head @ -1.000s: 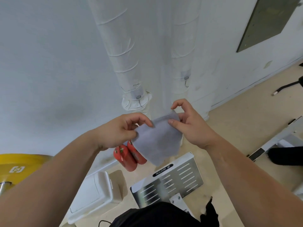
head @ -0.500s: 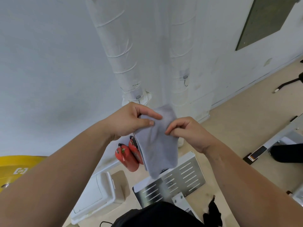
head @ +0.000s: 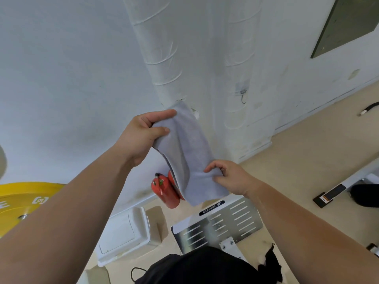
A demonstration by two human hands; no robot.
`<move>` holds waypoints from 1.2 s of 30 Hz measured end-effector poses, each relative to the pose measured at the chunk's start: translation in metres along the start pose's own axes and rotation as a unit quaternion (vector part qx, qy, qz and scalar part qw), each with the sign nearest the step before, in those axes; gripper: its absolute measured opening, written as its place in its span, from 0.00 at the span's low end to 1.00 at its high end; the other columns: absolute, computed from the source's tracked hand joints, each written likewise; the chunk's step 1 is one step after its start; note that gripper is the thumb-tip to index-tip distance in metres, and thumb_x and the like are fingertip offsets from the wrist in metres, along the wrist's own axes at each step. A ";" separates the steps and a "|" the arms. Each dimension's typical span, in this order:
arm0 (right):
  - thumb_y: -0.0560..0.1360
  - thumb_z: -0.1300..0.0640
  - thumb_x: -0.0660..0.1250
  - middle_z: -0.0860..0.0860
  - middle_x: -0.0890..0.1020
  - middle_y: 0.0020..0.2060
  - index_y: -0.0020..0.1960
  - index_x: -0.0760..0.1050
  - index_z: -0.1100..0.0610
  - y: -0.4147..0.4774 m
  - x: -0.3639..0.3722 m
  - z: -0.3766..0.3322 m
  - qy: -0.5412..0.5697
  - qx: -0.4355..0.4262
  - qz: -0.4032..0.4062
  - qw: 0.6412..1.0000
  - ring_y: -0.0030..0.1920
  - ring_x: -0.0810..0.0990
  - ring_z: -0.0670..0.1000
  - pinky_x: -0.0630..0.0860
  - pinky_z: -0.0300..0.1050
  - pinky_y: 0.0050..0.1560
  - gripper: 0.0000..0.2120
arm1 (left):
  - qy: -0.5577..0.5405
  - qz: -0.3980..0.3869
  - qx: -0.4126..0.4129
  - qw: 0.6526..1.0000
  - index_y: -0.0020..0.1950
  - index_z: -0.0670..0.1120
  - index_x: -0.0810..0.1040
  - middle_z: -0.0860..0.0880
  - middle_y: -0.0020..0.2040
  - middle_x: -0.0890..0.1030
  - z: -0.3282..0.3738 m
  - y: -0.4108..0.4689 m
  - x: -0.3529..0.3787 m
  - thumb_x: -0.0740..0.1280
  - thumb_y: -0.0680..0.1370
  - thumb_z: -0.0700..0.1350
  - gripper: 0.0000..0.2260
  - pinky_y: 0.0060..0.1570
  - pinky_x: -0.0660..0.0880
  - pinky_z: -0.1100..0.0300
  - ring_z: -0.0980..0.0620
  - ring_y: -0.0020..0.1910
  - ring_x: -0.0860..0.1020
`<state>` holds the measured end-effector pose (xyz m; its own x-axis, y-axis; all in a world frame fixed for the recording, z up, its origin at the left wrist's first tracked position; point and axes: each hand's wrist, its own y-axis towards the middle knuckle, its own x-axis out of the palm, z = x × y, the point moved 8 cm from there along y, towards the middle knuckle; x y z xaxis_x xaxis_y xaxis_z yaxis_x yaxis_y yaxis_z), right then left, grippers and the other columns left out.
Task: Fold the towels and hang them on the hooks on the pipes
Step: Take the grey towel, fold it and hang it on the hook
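Note:
A folded grey towel (head: 189, 152) hangs in front of two white wrapped pipes. My left hand (head: 143, 136) pinches its upper left edge, close to the left pipe (head: 162, 64). Lower down, my right hand (head: 229, 177) grips the towel's right edge. The towel's top corner covers the spot low on the left pipe where a hook showed earlier. On the right pipe (head: 240, 58) a bare metal hook (head: 243, 96) sticks out, up and to the right of the towel.
Two red fire extinguishers (head: 165, 190) stand by the wall under the towel. A white lidded box (head: 125, 234) and a slotted metal plate (head: 219, 224) sit on the beige floor. A yellow weight plate (head: 22, 197) is at the left. A dark panel (head: 348, 23) hangs on the wall.
My left hand has lifted the towel's top toward the left pipe. My right hand has slid down from the top edge to the lower right edge.

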<state>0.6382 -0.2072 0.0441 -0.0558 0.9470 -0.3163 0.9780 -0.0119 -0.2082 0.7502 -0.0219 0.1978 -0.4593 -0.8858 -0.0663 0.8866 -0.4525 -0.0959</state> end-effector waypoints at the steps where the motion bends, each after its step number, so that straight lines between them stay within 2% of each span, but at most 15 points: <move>1: 0.74 0.70 0.61 0.43 0.82 0.43 0.45 0.82 0.48 0.000 -0.001 0.001 -0.020 0.004 0.008 1.000 0.41 0.78 0.38 0.71 0.30 0.41 0.20 | -0.002 0.010 -0.003 1.000 0.58 0.48 0.85 0.47 0.59 0.86 -0.003 0.000 -0.007 0.64 0.77 0.26 0.21 0.60 0.79 0.56 0.49 0.59 0.83; 3: 0.74 0.71 0.57 0.45 0.81 0.43 0.40 0.83 0.49 -0.001 -0.003 0.008 -0.043 0.023 0.008 0.999 0.36 0.75 0.36 0.69 0.30 0.37 0.22 | 0.009 0.029 -0.008 1.000 0.59 0.48 0.85 0.46 0.60 0.85 -0.011 0.000 -0.019 0.64 0.77 0.26 0.21 0.61 0.79 0.54 0.48 0.59 0.83; 5: 0.76 0.69 0.58 0.42 0.80 0.42 0.42 0.85 0.52 -0.002 -0.006 0.018 -0.043 0.048 -0.013 0.998 0.34 0.74 0.33 0.66 0.28 0.35 0.20 | 0.024 0.054 -0.016 0.998 0.60 0.48 0.84 0.46 0.60 0.85 -0.020 -0.002 -0.034 0.64 0.77 0.26 0.21 0.59 0.80 0.56 0.48 0.58 0.83; 7: 0.75 0.67 0.65 0.37 0.81 0.38 0.46 0.85 0.54 -0.006 -0.012 0.027 -0.032 0.061 -0.024 0.997 0.37 0.75 0.35 0.67 0.28 0.37 0.13 | 0.035 0.077 -0.026 0.996 0.60 0.48 0.84 0.48 0.58 0.86 -0.032 -0.005 -0.047 0.65 0.77 0.27 0.21 0.55 0.81 0.60 0.50 0.57 0.84; 9: 0.72 0.66 0.73 0.43 0.82 0.41 0.46 0.84 0.56 -0.009 -0.020 0.034 -0.007 0.065 -0.005 0.998 0.41 0.77 0.42 0.72 0.30 0.41 0.07 | 0.054 0.090 -0.040 0.994 0.60 0.50 0.84 0.50 0.58 0.86 -0.046 -0.008 -0.057 0.67 0.77 0.28 0.20 0.55 0.80 0.62 0.50 0.57 0.84; 11: 0.71 0.66 0.76 0.50 0.81 0.42 0.45 0.82 0.58 -0.013 -0.030 0.041 0.052 0.073 0.032 0.995 0.42 0.78 0.48 0.75 0.36 0.43 0.06 | 0.085 0.092 -0.056 0.991 0.60 0.53 0.84 0.52 0.59 0.85 -0.062 -0.013 -0.062 0.67 0.78 0.30 0.20 0.56 0.78 0.63 0.52 0.58 0.83; 14: 0.74 0.70 0.71 0.57 0.81 0.48 0.49 0.81 0.57 -0.019 -0.042 0.045 0.170 0.083 0.080 0.979 0.45 0.80 0.54 0.80 0.53 0.47 0.10 | 0.118 0.103 -0.071 0.985 0.57 0.57 0.84 0.55 0.59 0.84 -0.083 -0.023 -0.064 0.66 0.80 0.34 0.18 0.54 0.75 0.67 0.56 0.57 0.81; 16: 0.75 0.72 0.68 0.57 0.81 0.52 0.52 0.81 0.52 -0.023 -0.052 0.043 0.172 0.076 0.116 0.975 0.47 0.80 0.56 0.80 0.55 0.48 0.16 | 0.140 0.109 -0.066 0.982 0.56 0.60 0.83 0.58 0.57 0.83 -0.091 -0.030 -0.061 0.64 0.81 0.34 0.20 0.55 0.74 0.67 0.61 0.56 0.80; 22: 0.70 0.62 0.68 0.51 0.80 0.53 0.55 0.78 0.44 -0.021 -0.052 0.002 0.023 0.010 0.177 0.984 0.52 0.80 0.52 0.78 0.50 0.55 0.18 | 0.206 0.071 -0.035 0.975 0.66 0.54 0.81 0.56 0.62 0.82 -0.102 -0.044 -0.024 0.60 0.80 0.30 0.24 0.57 0.73 0.70 0.64 0.58 0.79; 24: 0.71 0.64 0.69 0.51 0.78 0.54 0.54 0.77 0.44 -0.017 -0.041 -0.018 -0.009 -0.009 0.186 0.983 0.53 0.78 0.46 0.74 0.42 0.57 0.18 | 0.208 0.052 -0.029 0.976 0.66 0.57 0.80 0.63 0.55 0.82 -0.102 -0.048 -0.004 0.59 0.80 0.30 0.25 0.49 0.75 0.74 0.68 0.48 0.81; 26: 0.72 0.65 0.70 0.49 0.77 0.54 0.54 0.76 0.44 -0.012 -0.027 -0.037 -0.016 -0.023 0.187 0.982 0.52 0.76 0.38 0.70 0.29 0.55 0.18 | 0.207 0.039 -0.023 0.977 0.64 0.63 0.78 0.69 0.49 0.82 -0.103 -0.051 0.013 0.60 0.80 0.32 0.27 0.47 0.79 0.67 0.60 0.43 0.82; 28: 0.73 0.65 0.70 0.48 0.76 0.53 0.55 0.75 0.43 -0.009 -0.011 -0.051 -0.012 -0.029 0.173 0.984 0.51 0.75 0.34 0.67 0.23 0.51 0.19 | 0.201 0.017 -0.012 0.979 0.66 0.64 0.78 0.68 0.57 0.82 -0.105 -0.053 0.025 0.62 0.78 0.37 0.25 0.59 0.80 0.52 0.52 0.54 0.83; 30: 0.74 0.63 0.69 0.47 0.75 0.53 0.55 0.74 0.41 -0.005 0.004 -0.057 -0.006 -0.028 0.162 0.986 0.52 0.75 0.35 0.69 0.27 0.53 0.19 | 0.180 -0.009 0.001 0.984 0.69 0.61 0.78 0.61 0.62 0.83 -0.107 -0.056 0.034 0.63 0.79 0.36 0.25 0.60 0.80 0.42 0.48 0.58 0.83; 34: 0.75 0.62 0.69 0.49 0.79 0.54 0.56 0.76 0.45 0.004 0.024 -0.066 0.038 -0.032 0.195 0.980 0.55 0.79 0.45 0.77 0.49 0.61 0.15 | 0.158 -0.012 0.033 0.987 0.67 0.64 0.79 0.63 0.51 0.84 -0.103 -0.060 0.034 0.71 0.79 0.42 0.21 0.46 0.79 0.55 0.62 0.43 0.81; 36: 0.74 0.61 0.68 0.50 0.80 0.54 0.57 0.77 0.45 0.009 0.031 -0.072 0.059 -0.026 0.213 0.975 0.55 0.81 0.48 0.78 0.54 0.60 0.14 | 0.144 0.002 0.036 0.989 0.66 0.61 0.81 0.61 0.49 0.85 -0.104 -0.058 0.022 0.76 0.76 0.44 0.21 0.46 0.76 0.58 0.64 0.41 0.80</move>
<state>0.6598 -0.1551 0.0988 0.3778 0.8902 -0.2547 0.9165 -0.3987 -0.0339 0.6830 -0.0041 0.0985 -0.4438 -0.8258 -0.3479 0.8851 -0.4648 -0.0257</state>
